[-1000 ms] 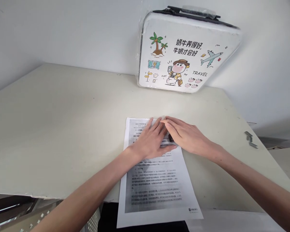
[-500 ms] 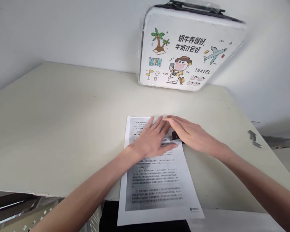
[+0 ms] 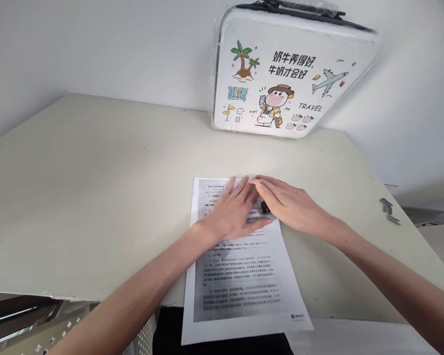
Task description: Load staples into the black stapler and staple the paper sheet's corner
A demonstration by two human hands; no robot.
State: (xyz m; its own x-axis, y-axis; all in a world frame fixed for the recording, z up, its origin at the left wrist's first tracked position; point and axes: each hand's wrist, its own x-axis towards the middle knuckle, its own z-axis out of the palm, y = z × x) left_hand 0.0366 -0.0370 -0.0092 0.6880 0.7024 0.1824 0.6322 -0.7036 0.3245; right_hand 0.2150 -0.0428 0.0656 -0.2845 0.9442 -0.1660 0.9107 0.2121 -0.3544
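Note:
A printed sheet of paper [image 3: 240,281] lies on the table and hangs over its front edge. My left hand [image 3: 235,212] rests flat on its upper part, fingers stretched out and slightly spread. Over the sheet's upper right edge, my right hand [image 3: 290,202] arches with its fingers together, covering most of a black stapler [image 3: 265,207]. Only the stapler's dark end with a shiny metal part shows between the hands. The right fingertips touch or lie very close to the left fingers.
A white carrying case [image 3: 259,93] with cartoon prints stands upright at the back against the wall. Several grey staple strips [image 3: 387,207] lie near the right edge of the pale table [image 3: 96,197]. A perforated chair or stool [image 3: 146,335] shows below the front edge.
My right hand has shifted very slightly over the stapler, and a little less of the stapler shows. The sheet's lower end has moved a touch. My left hand stays in place.

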